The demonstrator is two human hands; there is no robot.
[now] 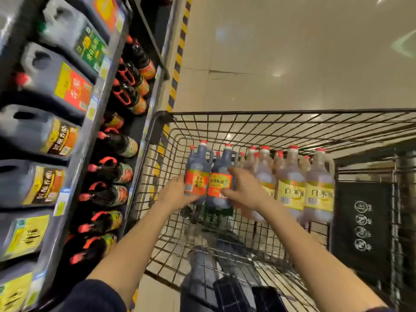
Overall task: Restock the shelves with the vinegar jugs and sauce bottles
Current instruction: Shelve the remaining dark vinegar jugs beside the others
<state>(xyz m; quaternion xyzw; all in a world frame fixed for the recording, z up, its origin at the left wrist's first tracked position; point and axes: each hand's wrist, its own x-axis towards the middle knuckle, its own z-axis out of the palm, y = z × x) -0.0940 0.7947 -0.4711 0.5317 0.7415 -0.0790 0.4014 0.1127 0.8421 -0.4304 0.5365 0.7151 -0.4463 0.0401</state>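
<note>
**A:** Head view first: what are the hands on?

**B:** The left hand (177, 193) curls round the lower side of a smooth dark plastic jug (198, 167) with a red cap and orange label. The right hand (242, 190) grips a matching second dark jug (221, 174), thumb across its label. Both forearms reach forward.

**A:** Where are the jugs?

**B:** They touch, upright, inside the black wire-mesh cart (157, 131), near its left wall. Pale translucent jugs (292, 188) with yellow labels crowd the right.

**A:** Any room?

**B:** The grey metal shelf edge (94, 122) runs just beside the cart.
</note>
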